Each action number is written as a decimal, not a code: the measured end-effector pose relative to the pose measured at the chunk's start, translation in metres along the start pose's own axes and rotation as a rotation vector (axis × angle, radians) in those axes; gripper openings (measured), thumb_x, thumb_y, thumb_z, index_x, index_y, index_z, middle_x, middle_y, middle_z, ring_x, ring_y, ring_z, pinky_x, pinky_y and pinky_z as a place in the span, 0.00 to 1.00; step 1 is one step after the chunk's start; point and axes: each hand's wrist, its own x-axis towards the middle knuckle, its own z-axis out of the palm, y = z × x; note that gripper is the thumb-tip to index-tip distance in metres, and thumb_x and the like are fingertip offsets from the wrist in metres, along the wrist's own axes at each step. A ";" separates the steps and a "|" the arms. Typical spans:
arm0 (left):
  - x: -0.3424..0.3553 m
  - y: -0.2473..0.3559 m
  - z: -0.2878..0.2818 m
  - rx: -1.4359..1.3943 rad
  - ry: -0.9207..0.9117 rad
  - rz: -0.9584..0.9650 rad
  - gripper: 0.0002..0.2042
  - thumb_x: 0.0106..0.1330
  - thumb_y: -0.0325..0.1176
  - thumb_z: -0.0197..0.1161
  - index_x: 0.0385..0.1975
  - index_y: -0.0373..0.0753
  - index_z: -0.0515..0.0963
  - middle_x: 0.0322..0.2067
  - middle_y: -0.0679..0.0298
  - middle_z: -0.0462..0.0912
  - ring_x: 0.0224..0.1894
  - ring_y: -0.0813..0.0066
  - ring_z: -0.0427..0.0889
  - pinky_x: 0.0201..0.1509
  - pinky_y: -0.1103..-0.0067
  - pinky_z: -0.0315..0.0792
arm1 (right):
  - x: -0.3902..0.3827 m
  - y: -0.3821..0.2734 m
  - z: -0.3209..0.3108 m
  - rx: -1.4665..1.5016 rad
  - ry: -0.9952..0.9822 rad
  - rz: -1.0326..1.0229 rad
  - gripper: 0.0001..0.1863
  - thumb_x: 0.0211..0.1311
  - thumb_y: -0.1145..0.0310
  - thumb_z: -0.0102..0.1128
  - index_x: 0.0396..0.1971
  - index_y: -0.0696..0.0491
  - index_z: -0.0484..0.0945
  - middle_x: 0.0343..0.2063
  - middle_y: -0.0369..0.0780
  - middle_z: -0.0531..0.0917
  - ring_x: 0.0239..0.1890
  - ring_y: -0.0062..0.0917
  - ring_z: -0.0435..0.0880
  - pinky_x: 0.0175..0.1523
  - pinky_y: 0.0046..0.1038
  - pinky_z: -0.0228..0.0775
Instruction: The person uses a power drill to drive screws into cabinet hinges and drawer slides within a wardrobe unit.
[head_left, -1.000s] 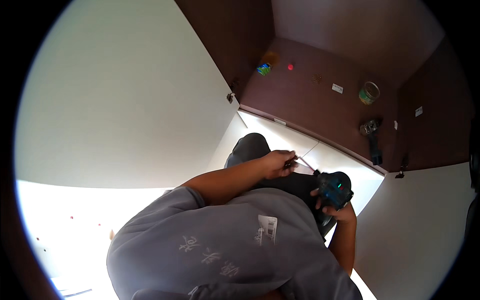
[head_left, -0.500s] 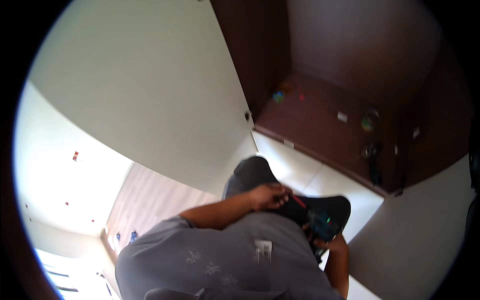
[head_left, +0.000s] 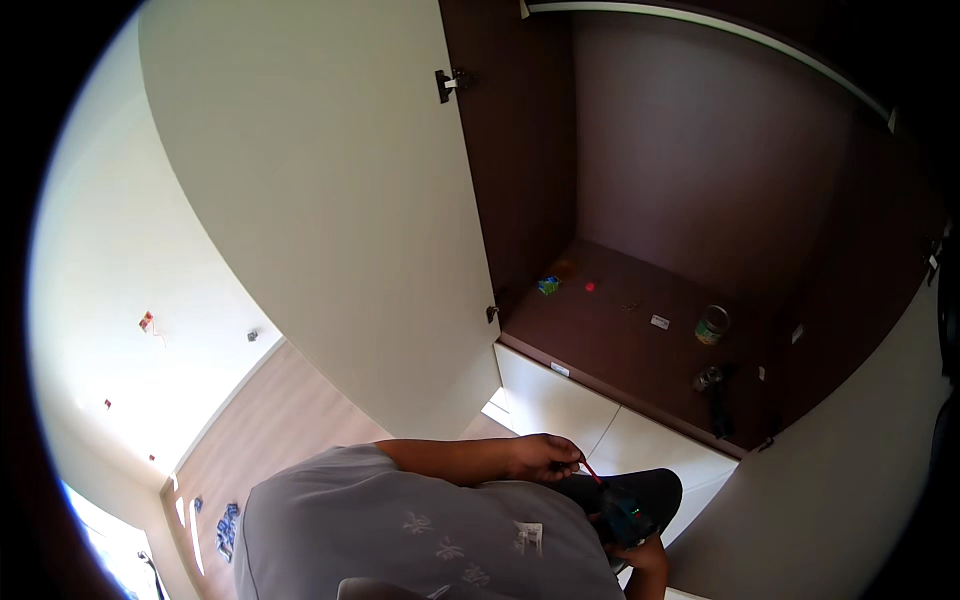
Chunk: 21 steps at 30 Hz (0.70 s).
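My left hand [head_left: 548, 458] is closed in a pinch at one end of a thin red rod [head_left: 590, 468], whose exact kind I cannot make out. The rod's other end meets a dark teal power tool [head_left: 625, 518] with small lit lights, which looks like a cordless drill. Low in front of my body, my right hand [head_left: 638, 552] grips this tool from below; some fingers are hidden behind it. Both hands are above my dark-trousered leg [head_left: 655, 490], in front of the open cabinet.
Inside the brown cabinet [head_left: 640, 375] lie a tin [head_left: 712, 325], a second tool with a metal end [head_left: 708, 378], a green-blue packet [head_left: 548, 285] and a small red item [head_left: 590, 287]. A pale open door [head_left: 320, 200] stands left, another [head_left: 830, 460] right. A rail [head_left: 700, 15] crosses above.
The view has tilted up, so the cabinet floor sits lower and its rail shows. My hands appear lower in the picture, with the red rod still between left hand and tool.
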 end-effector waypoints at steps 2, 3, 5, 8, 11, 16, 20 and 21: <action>0.006 0.003 -0.001 0.008 -0.034 -0.014 0.07 0.76 0.38 0.61 0.45 0.43 0.81 0.37 0.69 0.83 0.40 0.79 0.80 0.42 0.82 0.76 | -0.005 -0.001 0.000 0.034 0.039 0.031 0.36 0.46 0.80 0.77 0.60 0.61 0.76 0.49 0.43 0.87 0.44 0.25 0.86 0.50 0.30 0.80; 0.006 0.008 -0.004 0.087 -0.023 -0.010 0.08 0.75 0.38 0.62 0.45 0.42 0.81 0.37 0.68 0.83 0.39 0.79 0.81 0.43 0.82 0.76 | -0.002 -0.001 0.003 0.032 0.039 0.043 0.37 0.45 0.79 0.78 0.60 0.60 0.76 0.48 0.42 0.87 0.44 0.25 0.86 0.51 0.31 0.80; 0.009 0.012 -0.008 0.217 -0.037 -0.020 0.09 0.74 0.38 0.63 0.45 0.41 0.80 0.37 0.67 0.83 0.38 0.79 0.81 0.43 0.81 0.77 | -0.004 -0.001 0.004 0.022 0.076 0.099 0.38 0.42 0.78 0.79 0.59 0.60 0.76 0.47 0.42 0.87 0.44 0.26 0.87 0.52 0.32 0.80; 0.013 0.017 -0.018 0.449 -0.014 -0.083 0.10 0.74 0.40 0.63 0.45 0.40 0.81 0.36 0.68 0.83 0.37 0.80 0.80 0.43 0.81 0.77 | -0.001 0.016 -0.009 -0.130 0.143 0.090 0.40 0.37 0.76 0.83 0.58 0.59 0.77 0.45 0.41 0.88 0.43 0.27 0.87 0.53 0.34 0.80; 0.021 0.022 -0.027 0.208 -0.062 -0.134 0.10 0.73 0.38 0.64 0.45 0.39 0.81 0.35 0.66 0.83 0.36 0.80 0.80 0.41 0.82 0.76 | 0.003 0.012 -0.011 -0.075 0.107 0.182 0.43 0.33 0.73 0.84 0.58 0.57 0.77 0.45 0.39 0.88 0.45 0.26 0.86 0.55 0.35 0.79; 0.044 0.052 -0.033 -0.273 -0.228 -0.040 0.10 0.74 0.36 0.63 0.47 0.37 0.79 0.35 0.68 0.83 0.37 0.80 0.80 0.39 0.84 0.77 | 0.043 -0.019 0.034 -0.094 0.230 0.075 0.36 0.45 0.78 0.77 0.59 0.58 0.77 0.51 0.45 0.86 0.44 0.25 0.87 0.49 0.30 0.81; 0.066 0.081 -0.026 -0.161 -0.319 -0.026 0.12 0.74 0.35 0.63 0.51 0.37 0.79 0.36 0.68 0.82 0.38 0.80 0.80 0.42 0.82 0.77 | 0.079 -0.029 0.049 -0.324 0.485 0.023 0.31 0.49 0.77 0.77 0.55 0.57 0.76 0.43 0.41 0.86 0.40 0.24 0.87 0.45 0.28 0.80; 0.076 0.078 -0.030 -0.191 -0.274 -0.033 0.11 0.74 0.35 0.63 0.49 0.37 0.80 0.35 0.68 0.82 0.37 0.80 0.80 0.41 0.82 0.77 | 0.086 -0.024 0.037 -0.333 0.566 -0.016 0.32 0.48 0.77 0.76 0.56 0.57 0.74 0.43 0.40 0.85 0.41 0.25 0.86 0.47 0.29 0.80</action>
